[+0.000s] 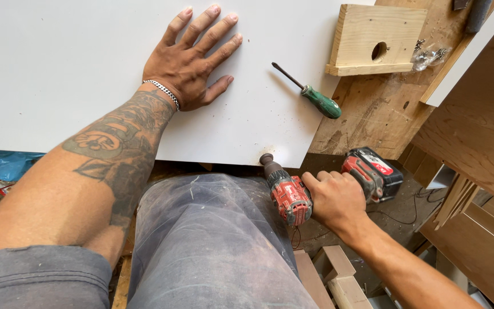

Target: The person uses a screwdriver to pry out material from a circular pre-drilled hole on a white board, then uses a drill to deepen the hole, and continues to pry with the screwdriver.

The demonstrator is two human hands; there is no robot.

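My left hand (pixel 192 60) lies flat, fingers spread, on a large white panel (pixel 58 68) that covers most of the workbench. My right hand (pixel 335 200) grips a red cordless drill (pixel 287 191) with a black and red battery pack (pixel 375 171). The drill's nose points up against the panel's near edge. A screwdriver with a green handle (pixel 321 102) rests on the panel, right of my left hand. My knee in dusty grey trousers (pixel 212 240) is under the panel's edge.
A pale wooden block with a round hole (pixel 373 40) lies on the plywood bench (pixel 384 114), beside a small clear bag of hardware (pixel 430 56). Plywood sheets (pixel 481 131) lean at the right. Wood offcuts (pixel 338 274) lie on the floor. Blue plastic (pixel 1 163) shows at left.
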